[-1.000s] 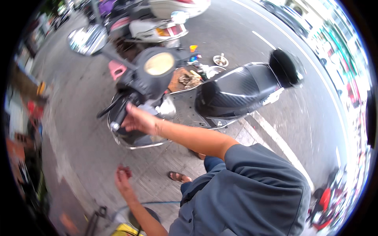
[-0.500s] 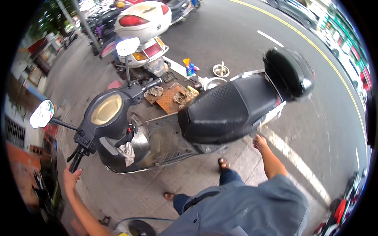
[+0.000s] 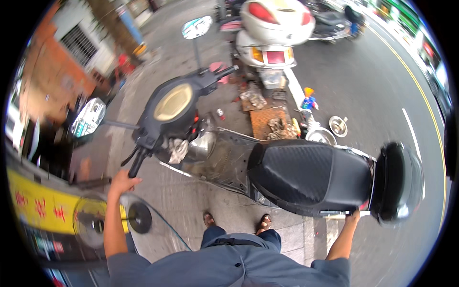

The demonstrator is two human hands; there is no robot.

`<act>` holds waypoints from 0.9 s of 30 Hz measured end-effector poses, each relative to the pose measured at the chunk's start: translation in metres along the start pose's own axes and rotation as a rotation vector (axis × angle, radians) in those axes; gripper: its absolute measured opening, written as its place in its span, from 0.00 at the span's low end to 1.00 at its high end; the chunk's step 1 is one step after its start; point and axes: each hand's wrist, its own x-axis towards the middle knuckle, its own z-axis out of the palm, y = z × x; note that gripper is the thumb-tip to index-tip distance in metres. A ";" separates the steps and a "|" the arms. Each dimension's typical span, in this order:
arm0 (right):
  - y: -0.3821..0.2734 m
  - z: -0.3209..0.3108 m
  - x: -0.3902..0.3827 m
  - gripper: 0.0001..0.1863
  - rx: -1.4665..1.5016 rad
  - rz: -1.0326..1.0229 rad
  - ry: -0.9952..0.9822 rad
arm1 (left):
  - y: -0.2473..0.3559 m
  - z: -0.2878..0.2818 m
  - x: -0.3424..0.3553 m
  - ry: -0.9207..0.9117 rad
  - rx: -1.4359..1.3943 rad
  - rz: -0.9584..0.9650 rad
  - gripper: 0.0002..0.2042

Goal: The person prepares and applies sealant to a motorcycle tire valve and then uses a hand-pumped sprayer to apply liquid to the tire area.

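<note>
A black scooter stands crosswise in front of me, with its long ribbed seat (image 3: 301, 172) to the right and its handlebars to the left. My left hand (image 3: 125, 182) is closed at the end of the black handlebar grip (image 3: 137, 162), its thumb sticking out. Under the side of the tail, my right hand (image 3: 353, 216) grips the silver grab rail (image 3: 334, 213); part of its fingers is hidden. Behind the seat sits a black top box (image 3: 399, 184). A crumpled rag (image 3: 178, 150) hangs near the leg shield, above the footboard (image 3: 222, 160).
Beyond the scooter lie a rusty orange plate (image 3: 267, 122), rags, metal bowls (image 3: 321, 136) and a blue bottle with an orange top (image 3: 308, 99). A white scooter (image 3: 272, 48) is parked farther off. At lower left are a fan (image 3: 91, 222) and a yellow sign (image 3: 36, 201).
My right hand, free in the air before, now holds the grab rail. My view has turned, so the scooter appears farther right. My left hand stays at the handlebar grip.
</note>
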 end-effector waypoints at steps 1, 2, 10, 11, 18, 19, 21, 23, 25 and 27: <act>0.002 0.009 -0.002 0.13 0.046 -0.013 -0.060 | 0.005 0.006 -0.001 0.002 0.093 -0.004 0.17; 0.005 0.011 -0.001 0.13 0.024 -0.026 -0.062 | -0.006 0.016 0.009 0.034 0.024 -0.033 0.17; 0.009 0.009 -0.005 0.15 -0.214 -0.128 0.082 | -0.032 0.046 0.040 0.325 -0.143 0.120 0.15; 0.004 0.012 -0.007 0.15 -0.237 -0.138 0.090 | -0.031 0.044 0.040 0.375 -0.109 0.181 0.14; 0.007 0.040 -0.024 0.16 -0.358 -0.173 0.071 | -0.033 0.034 0.045 0.285 -0.221 0.075 0.14; 0.015 0.040 -0.028 0.16 -0.385 -0.162 0.055 | -0.044 0.035 0.043 0.287 -0.219 0.051 0.14; 0.029 0.044 -0.028 0.17 -0.418 -0.136 0.010 | -0.062 0.026 0.032 0.332 -0.226 0.107 0.14; 0.024 0.027 -0.016 0.17 -0.425 -0.134 0.021 | -0.045 0.023 0.047 0.318 -0.162 0.122 0.15; 0.024 0.017 -0.019 0.18 -0.438 -0.141 0.044 | -0.031 0.017 0.064 0.382 -0.041 0.142 0.15; 0.028 0.016 -0.027 0.18 -0.436 -0.142 0.056 | -0.032 0.006 0.070 0.407 -0.014 0.117 0.15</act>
